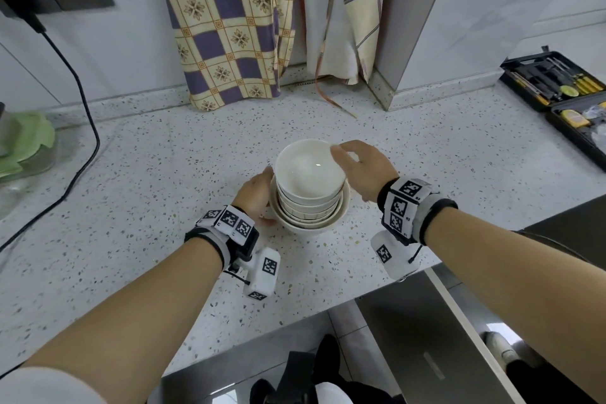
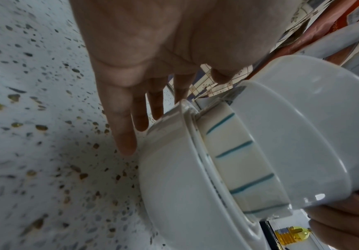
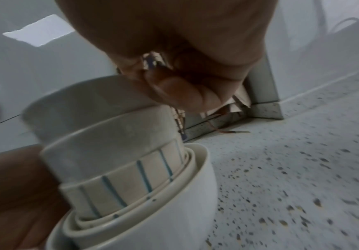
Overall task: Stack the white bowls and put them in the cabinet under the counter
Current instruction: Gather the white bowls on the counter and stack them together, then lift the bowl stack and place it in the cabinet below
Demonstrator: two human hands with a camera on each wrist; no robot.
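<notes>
A stack of several white bowls [image 1: 310, 207] stands in the middle of the speckled counter [image 1: 164, 190]. The bottom bowl [image 2: 174, 186] is the widest, and one in the middle [image 3: 120, 191] has blue stripes. My left hand [image 1: 260, 190] lies against the stack's left side, its fingers [image 2: 125, 135] straight along the bottom bowl's wall. My right hand [image 1: 354, 164] is at the right rim of the top bowl [image 1: 308, 167]. Its thumb [image 3: 180, 94] is over the rim and its other fingers [image 2: 345, 219] are against the outer wall.
A patterned cloth [image 1: 229, 26] hangs at the back wall. A black cord [image 1: 85, 102] runs from a socket to a green-lidded item [image 1: 26, 141] at the far left. An open tool case [image 1: 564, 88] sits at the right. A grey metal cabinet panel [image 1: 423, 344] shows below the counter's front edge.
</notes>
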